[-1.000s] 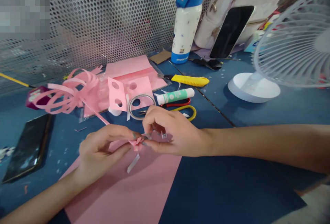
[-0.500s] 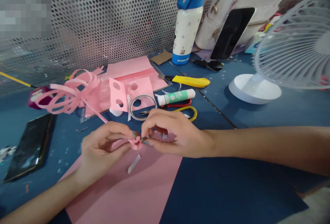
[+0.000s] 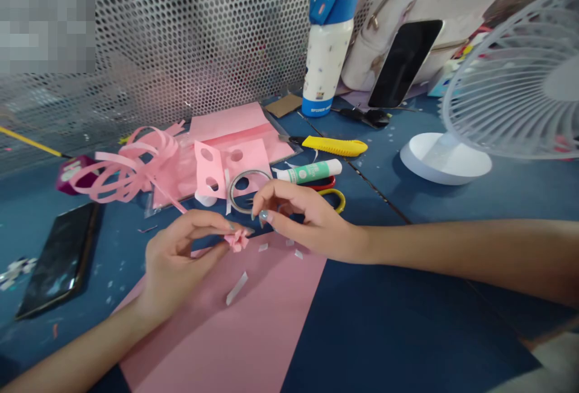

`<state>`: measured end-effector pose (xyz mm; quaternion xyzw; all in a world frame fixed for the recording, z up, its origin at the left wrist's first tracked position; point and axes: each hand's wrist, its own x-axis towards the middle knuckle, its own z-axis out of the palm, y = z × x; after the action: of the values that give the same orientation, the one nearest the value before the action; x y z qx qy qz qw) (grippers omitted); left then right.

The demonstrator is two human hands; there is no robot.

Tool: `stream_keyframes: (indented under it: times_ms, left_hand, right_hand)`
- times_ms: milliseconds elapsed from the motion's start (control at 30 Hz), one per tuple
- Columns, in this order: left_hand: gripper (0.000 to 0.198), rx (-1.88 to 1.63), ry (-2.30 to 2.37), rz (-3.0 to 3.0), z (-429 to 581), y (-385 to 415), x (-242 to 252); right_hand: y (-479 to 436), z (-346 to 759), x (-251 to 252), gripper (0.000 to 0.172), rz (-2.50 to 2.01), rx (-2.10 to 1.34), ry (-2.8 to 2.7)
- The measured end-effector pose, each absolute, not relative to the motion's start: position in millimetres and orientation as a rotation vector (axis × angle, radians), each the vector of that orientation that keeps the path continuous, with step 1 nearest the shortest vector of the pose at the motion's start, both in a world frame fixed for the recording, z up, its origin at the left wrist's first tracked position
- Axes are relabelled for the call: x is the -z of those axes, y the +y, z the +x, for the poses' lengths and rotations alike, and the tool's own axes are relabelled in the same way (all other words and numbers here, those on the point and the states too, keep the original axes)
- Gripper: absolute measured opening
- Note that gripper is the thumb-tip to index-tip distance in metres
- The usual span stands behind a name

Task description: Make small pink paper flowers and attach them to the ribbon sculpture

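My left hand (image 3: 181, 254) pinches a small folded pink paper flower (image 3: 237, 240) between thumb and fingertips, above the pink paper sheet (image 3: 217, 345). Just to its right hovers my right hand (image 3: 307, 221), fingers curved, with a small gap between thumb and forefinger and nothing visible in them. Little white paper bits (image 3: 263, 248) and a longer white strip (image 3: 237, 289) lie on the sheet. Behind my right hand are a tape roll (image 3: 231, 191), a glue stick (image 3: 316, 170) and yellow-handled scissors (image 3: 340, 200), partly covered.
Curled pink paper strips (image 3: 136, 170) and pink paper with round holes (image 3: 208, 170) lie at the back. A yellow cutter (image 3: 337, 145), a bottle (image 3: 328, 61) and a fan (image 3: 446, 161) stand or lie further right. One phone (image 3: 58, 260) lies left; another phone (image 3: 404, 64) leans on a bag.
My right hand has drawn back from the paper flower, up and slightly right, uncovering white bits on the sheet. My left hand still pinches the flower, now slightly higher.
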<state>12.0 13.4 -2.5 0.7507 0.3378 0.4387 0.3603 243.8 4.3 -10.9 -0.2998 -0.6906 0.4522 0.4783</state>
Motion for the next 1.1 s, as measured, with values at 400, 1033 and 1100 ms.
stream_keyframes:
  times_ms: [400, 1033, 1100]
  left_hand:
    - [0.018, -1.076, 0.977, 1.910, 6.8, 23.3, 3.9]
    - [0.015, -0.835, 0.934, 2.493, 3.8, 35.4, 0.6]
    - [0.020, -0.912, 0.989, 2.512, 4.0, 32.4, -0.4]
  right_hand:
    - [21.9, 251.2, 21.2, 0.025, -0.890, -0.443, -2.114]
    - [37.7, 260.4, 31.5, 0.021, -0.906, -0.198, -2.311]
    - [37.4, 260.8, 29.7, 0.020, -0.873, -0.288, -2.265]
